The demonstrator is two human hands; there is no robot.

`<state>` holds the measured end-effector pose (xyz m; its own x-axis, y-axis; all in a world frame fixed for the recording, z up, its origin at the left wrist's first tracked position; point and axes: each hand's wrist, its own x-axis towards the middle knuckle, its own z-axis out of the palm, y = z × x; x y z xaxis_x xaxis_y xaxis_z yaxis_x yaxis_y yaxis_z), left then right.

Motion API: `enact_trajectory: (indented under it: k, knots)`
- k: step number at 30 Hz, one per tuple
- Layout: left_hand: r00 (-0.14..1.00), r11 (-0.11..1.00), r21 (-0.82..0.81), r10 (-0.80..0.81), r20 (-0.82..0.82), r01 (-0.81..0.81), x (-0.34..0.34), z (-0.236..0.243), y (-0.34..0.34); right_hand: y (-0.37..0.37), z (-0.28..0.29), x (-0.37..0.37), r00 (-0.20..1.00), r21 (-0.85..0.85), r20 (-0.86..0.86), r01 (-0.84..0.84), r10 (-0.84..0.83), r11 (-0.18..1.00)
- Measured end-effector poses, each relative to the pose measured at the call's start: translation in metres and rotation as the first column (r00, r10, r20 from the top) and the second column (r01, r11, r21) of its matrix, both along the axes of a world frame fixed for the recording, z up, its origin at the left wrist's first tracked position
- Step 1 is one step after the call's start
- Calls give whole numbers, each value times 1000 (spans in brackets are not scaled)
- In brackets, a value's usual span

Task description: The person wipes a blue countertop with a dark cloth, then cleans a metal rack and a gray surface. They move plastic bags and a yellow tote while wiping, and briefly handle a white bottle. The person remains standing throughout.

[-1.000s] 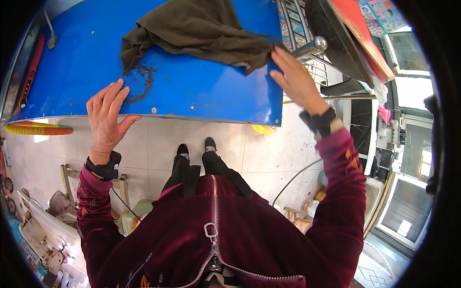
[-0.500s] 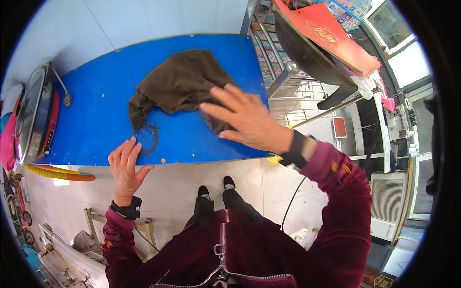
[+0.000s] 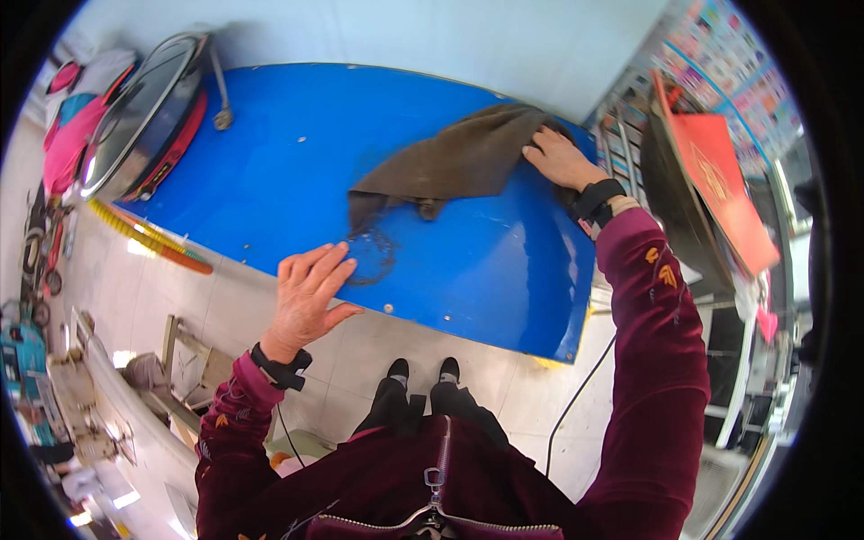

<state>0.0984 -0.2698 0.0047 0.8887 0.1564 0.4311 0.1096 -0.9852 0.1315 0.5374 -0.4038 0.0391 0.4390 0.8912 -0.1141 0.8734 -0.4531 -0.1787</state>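
A dark olive-brown cloth lies rumpled on a blue table, stretching from about the middle of the top toward the far right corner. Its left end narrows to a drooping tip that points at the near edge, and just below this tip is a patch of dark smears, roughly ring-shaped, close to the near edge. The right hand rests on the cloth's right end, near the far right corner, its fingers slightly bent over the fabric; whether they grasp any of it I cannot tell. The left hand is at the near edge, just left of the smears, with nothing in it, the fingers released and lying side by side, the thumb held apart. Each wrist wears a black band. At the table's left end stands a rounded pan with a glass-topped lid and a red lower rim. A yellow and orange hoop shows below the near left corner. A pale wall rises behind the far edge. Past the right end are a metal rack and a leaning red folder-like thing
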Motion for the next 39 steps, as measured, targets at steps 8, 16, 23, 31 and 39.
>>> enact_trajectory:
  k: [8,16,23,31,39]
  knots:
    - [1000,1000,16,17,-1,-17,0,2,0,118,9,-91,997,-101,-69,-23,16,995]
    - [1000,1000,-18,15,14,-14,-2,4,0,142,34,-169,868,-104,-327,-426,374,899]
    - [1000,997,-74,-20,17,22,-8,4,5,100,30,-202,787,296,-235,-501,571,813]
    - [978,984,-132,140,154,-120,-38,-6,30,140,26,-90,995,379,-3,95,-101,921]
    - [965,978,-194,119,233,-73,-44,-21,41,251,11,-137,975,327,18,-214,220,921]
